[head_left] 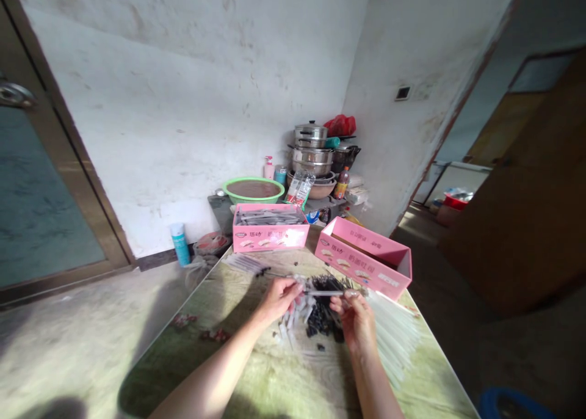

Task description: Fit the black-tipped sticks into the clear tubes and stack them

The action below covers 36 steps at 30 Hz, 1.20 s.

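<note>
A thin pale pen [326, 293] is held level between my two hands above the table. My left hand [280, 298] pinches its left end, and my right hand [355, 315] is closed on its right end. Under and between the hands lies a heap of small black parts [321, 321]. Short whitish translucent pieces [293, 327] are strewn by my left fingers. Thin dark-tipped sticks [332, 281] lie just behind the pen. Long clear tubes [396, 339] are spread to the right of my right hand.
A pink box [270, 238] full of slim pens stands at the table's far side. Another pink box [366, 263] sits to its right. Several finished-looking pens [245, 264] lie before the first. Behind are a green-rimmed basin [253, 190], steel pots [312, 156] and a bottle [341, 184].
</note>
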Available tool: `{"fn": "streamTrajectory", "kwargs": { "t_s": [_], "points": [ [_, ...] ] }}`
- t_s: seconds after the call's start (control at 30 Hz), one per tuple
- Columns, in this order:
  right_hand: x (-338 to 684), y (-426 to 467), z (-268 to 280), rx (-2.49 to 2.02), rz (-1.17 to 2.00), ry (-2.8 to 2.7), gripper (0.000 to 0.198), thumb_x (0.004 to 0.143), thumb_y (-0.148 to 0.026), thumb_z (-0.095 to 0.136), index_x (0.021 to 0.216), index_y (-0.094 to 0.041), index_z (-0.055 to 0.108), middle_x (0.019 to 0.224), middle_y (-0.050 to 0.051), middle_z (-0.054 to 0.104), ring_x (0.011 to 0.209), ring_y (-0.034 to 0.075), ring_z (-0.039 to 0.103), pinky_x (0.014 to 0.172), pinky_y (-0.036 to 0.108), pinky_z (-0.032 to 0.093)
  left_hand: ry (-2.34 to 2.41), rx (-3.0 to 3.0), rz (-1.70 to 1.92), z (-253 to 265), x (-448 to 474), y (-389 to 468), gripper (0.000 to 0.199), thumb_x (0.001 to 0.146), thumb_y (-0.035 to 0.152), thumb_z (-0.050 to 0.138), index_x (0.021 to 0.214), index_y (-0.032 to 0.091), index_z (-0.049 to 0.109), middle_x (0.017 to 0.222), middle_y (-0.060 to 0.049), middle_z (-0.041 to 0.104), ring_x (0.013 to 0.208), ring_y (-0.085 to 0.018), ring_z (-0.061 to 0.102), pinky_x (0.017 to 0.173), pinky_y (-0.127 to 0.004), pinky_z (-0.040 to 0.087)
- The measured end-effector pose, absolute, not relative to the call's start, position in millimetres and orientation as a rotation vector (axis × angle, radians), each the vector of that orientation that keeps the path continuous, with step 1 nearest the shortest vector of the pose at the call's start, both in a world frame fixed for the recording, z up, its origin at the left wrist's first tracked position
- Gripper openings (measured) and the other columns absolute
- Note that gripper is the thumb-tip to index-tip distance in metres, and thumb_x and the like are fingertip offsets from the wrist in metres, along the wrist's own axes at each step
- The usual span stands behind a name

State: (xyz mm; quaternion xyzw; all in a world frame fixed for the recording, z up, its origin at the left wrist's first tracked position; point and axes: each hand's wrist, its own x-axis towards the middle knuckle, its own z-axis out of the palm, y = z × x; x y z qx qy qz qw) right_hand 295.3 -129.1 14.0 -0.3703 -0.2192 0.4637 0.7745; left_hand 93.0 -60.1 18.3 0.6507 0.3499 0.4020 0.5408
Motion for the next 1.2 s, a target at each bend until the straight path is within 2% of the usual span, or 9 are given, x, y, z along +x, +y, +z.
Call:
{"fn": "streamTrajectory", "kwargs": {
  "t_s": [0.27,0.4,0.53,0.73,0.83,0.97,1.1,1.2],
  "points": [
    [288.7,-132.1,20.3,-0.829,1.012,-0.490,0.034,0.056,-0.030,0.095,0.074,-0.017,0.070,0.063,0.002,0.074,0.058,0.020,0.075,0.054,0.026,0.064,0.807,1.529,0.900,10.7,92.2,-66.4,0.048,0.086,0.062,0.062,0.069,0.016,0.063,0.054,0.001,0.058,0.035,-0.007,0.042,0.037,-0.020,0.028],
    [289.4,-131.7,18.9,-0.856,1.022,-0.505,0.036,0.055,-0.032,0.095,0.075,-0.017,0.069,0.063,0.003,0.075,0.058,0.020,0.075,0.055,0.026,0.063,0.768,1.463,0.950,12.1,93.1,-67.6,0.043,0.081,0.058,0.071,0.071,0.017,0.059,0.058,0.003,0.058,0.039,-0.006,0.045,0.040,-0.019,0.031],
    [290.6,-130.9,16.6,-0.861,1.020,-0.509,0.033,0.058,-0.033,0.094,0.075,-0.019,0.069,0.063,0.001,0.074,0.059,0.019,0.075,0.055,0.026,0.063,0.778,1.403,0.983,11.9,93.6,-68.5,0.042,0.072,0.056,0.079,0.081,0.018,0.061,0.061,0.004,0.060,0.041,-0.008,0.049,0.038,-0.019,0.033],
    [289.0,-131.7,16.8,-0.856,1.014,-0.502,0.034,0.058,-0.034,0.095,0.075,-0.019,0.070,0.064,0.001,0.074,0.059,0.019,0.075,0.055,0.026,0.063,0.816,1.475,0.932,9.6,92.5,-67.7,0.047,0.083,0.062,0.065,0.068,0.018,0.059,0.057,0.001,0.060,0.037,-0.008,0.047,0.035,-0.019,0.027],
    [288.6,-131.7,16.3,-0.860,1.013,-0.506,0.035,0.057,-0.032,0.095,0.076,-0.017,0.069,0.064,0.003,0.075,0.059,0.019,0.075,0.055,0.026,0.063,0.782,1.461,0.953,9.9,93.2,-67.5,0.042,0.078,0.056,0.073,0.068,0.018,0.057,0.056,0.003,0.058,0.038,-0.007,0.047,0.037,-0.018,0.030],
    [289.6,-130.9,14.9,-0.863,1.016,-0.504,0.037,0.057,-0.033,0.095,0.076,-0.018,0.068,0.063,0.003,0.075,0.058,0.019,0.074,0.055,0.025,0.063,0.768,1.375,1.010,9.7,94.2,-67.9,0.041,0.069,0.051,0.082,0.081,0.018,0.061,0.061,0.004,0.060,0.042,-0.009,0.052,0.038,-0.018,0.036],
    [289.1,-131.0,16.4,-0.862,1.024,-0.502,0.038,0.056,-0.034,0.096,0.075,-0.018,0.067,0.061,0.001,0.073,0.058,0.019,0.074,0.054,0.025,0.063,0.807,1.393,0.957,8.9,93.5,-67.9,0.045,0.079,0.060,0.071,0.074,0.018,0.059,0.059,0.002,0.061,0.039,-0.008,0.051,0.034,-0.018,0.032],
    [287.7,-131.6,17.7,-0.855,1.013,-0.505,0.037,0.057,-0.032,0.096,0.076,-0.018,0.067,0.061,0.001,0.073,0.057,0.019,0.074,0.054,0.025,0.063,0.822,1.423,0.909,8.9,92.8,-67.8,0.046,0.080,0.059,0.071,0.068,0.017,0.057,0.058,0.002,0.060,0.038,-0.007,0.049,0.034,-0.018,0.029]
  ]
}}
